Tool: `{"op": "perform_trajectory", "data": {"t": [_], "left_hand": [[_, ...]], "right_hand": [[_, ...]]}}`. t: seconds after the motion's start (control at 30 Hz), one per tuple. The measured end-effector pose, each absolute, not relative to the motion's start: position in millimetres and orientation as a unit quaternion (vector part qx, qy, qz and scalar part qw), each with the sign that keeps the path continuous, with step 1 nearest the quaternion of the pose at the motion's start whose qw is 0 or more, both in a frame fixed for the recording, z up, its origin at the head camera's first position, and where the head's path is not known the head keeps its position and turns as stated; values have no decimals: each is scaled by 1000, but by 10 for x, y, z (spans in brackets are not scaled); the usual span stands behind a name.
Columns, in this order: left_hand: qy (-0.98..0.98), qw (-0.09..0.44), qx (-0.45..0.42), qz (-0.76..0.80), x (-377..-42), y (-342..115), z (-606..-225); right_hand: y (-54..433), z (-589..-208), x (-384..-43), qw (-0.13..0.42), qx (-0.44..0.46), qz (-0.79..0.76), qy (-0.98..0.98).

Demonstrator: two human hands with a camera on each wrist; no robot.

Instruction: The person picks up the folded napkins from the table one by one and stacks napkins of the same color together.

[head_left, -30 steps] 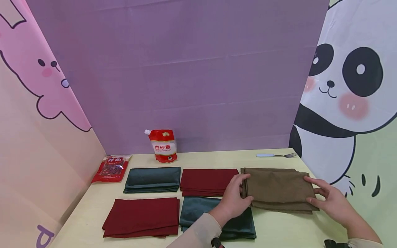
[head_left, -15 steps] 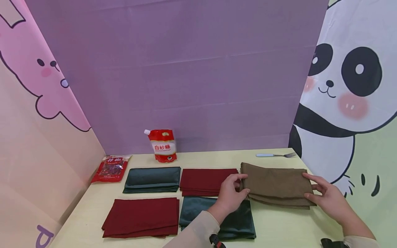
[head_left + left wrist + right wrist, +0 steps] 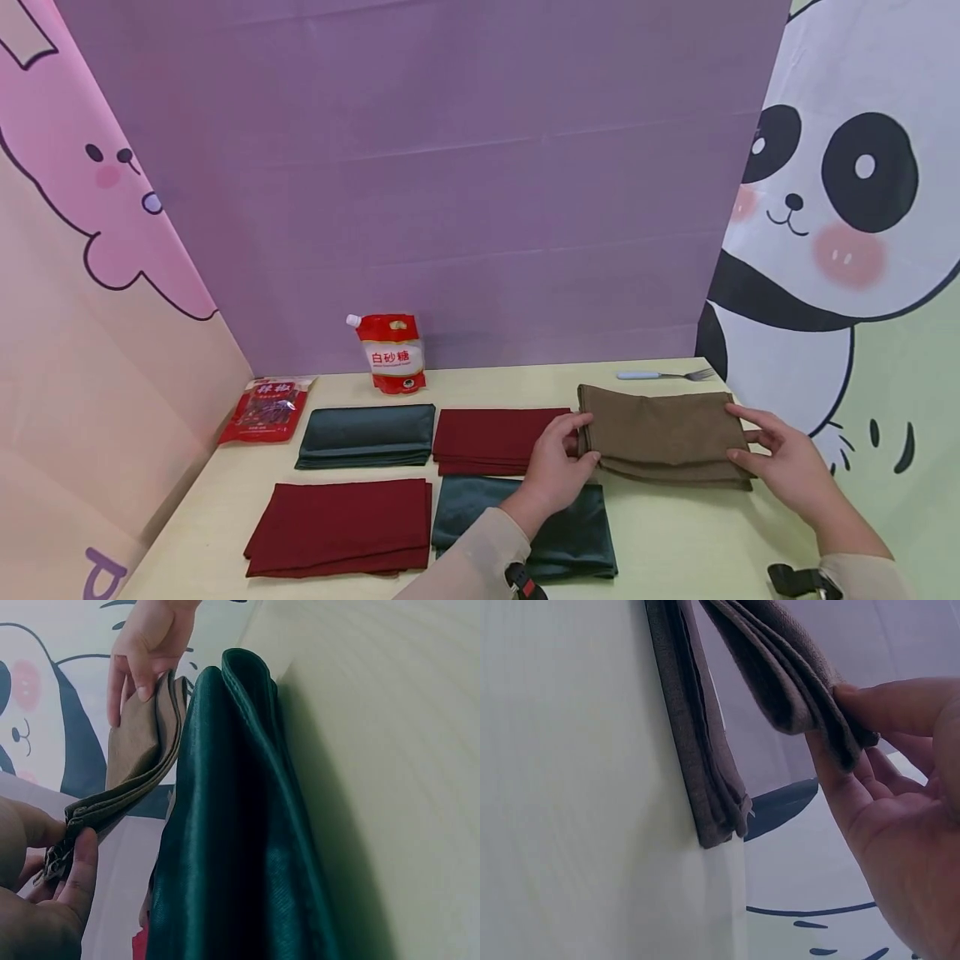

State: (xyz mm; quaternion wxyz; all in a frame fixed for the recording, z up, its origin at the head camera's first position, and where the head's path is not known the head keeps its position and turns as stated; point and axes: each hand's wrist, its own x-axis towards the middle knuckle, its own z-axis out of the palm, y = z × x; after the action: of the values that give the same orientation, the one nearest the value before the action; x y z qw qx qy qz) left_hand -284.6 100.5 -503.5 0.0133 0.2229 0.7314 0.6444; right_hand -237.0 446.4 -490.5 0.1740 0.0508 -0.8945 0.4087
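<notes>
A folded brown cloth (image 3: pixel 663 429) hangs at the right of the table in the head view, held between my two hands. My left hand (image 3: pixel 551 471) pinches its left end between thumb and fingers. At the opposite end my right hand (image 3: pixel 783 458) pinches the right edge, thumb on the near side. The right wrist view has this held cloth (image 3: pixel 787 675) raised off the table, its layers loosely bent. Beside it there, a second brown folded cloth (image 3: pixel 686 727) lies on the table. A dark green folded cloth (image 3: pixel 232 810) lies below my left wrist.
Red folded cloths lie at the back middle (image 3: pixel 498 437) and front left (image 3: pixel 341 525). Another dark green cloth (image 3: pixel 365 435) is at back left. A sugar pouch (image 3: pixel 397 354), a red packet (image 3: pixel 266 410) and a fork (image 3: pixel 663 375) line the table's back part.
Both hands have carried the brown cloth away from me toward the back of the table and slightly left. Its far left corner has risen. The other cloths stay where they were.
</notes>
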Motion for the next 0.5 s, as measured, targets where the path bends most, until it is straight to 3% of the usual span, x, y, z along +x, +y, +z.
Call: {"op": "perform_trajectory", "data": {"t": [0.5], "left_hand": [[723,41,218,654,-2904,981,-5088]], "right_hand": [[4368,-4928,-2598,173,18,419,-891]]}}
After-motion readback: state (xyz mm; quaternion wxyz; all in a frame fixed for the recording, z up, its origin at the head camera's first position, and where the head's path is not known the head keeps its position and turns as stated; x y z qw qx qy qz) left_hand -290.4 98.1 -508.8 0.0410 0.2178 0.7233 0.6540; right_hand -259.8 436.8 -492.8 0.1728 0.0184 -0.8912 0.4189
